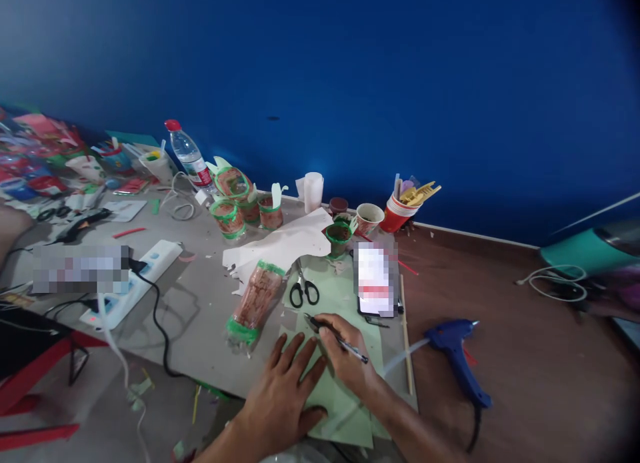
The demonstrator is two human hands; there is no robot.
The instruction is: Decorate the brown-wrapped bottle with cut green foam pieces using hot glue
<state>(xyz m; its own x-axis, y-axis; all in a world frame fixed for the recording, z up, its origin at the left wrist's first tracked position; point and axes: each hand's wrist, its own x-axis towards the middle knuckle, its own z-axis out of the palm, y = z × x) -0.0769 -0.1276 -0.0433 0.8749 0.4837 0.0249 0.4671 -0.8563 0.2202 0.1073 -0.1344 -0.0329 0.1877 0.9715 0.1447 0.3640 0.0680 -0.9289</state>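
Lower centre of frame: pale green paper (345, 428) lies beneath both hands. Left hand (286, 388), fingers spread, rests palm-down at its left side. Right hand (350, 369) pinches a pen (358, 355), tip toward upper left; tip contact cannot be determined. Black-handled scissors (305, 293) at centre; blue glue gun (456, 353), lower right.

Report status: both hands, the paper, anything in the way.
Left hand spread on pale green paper. Right hand gripping pen, tip contact unclear. Scissors and phone lie beyond the hands, possible obstructions.
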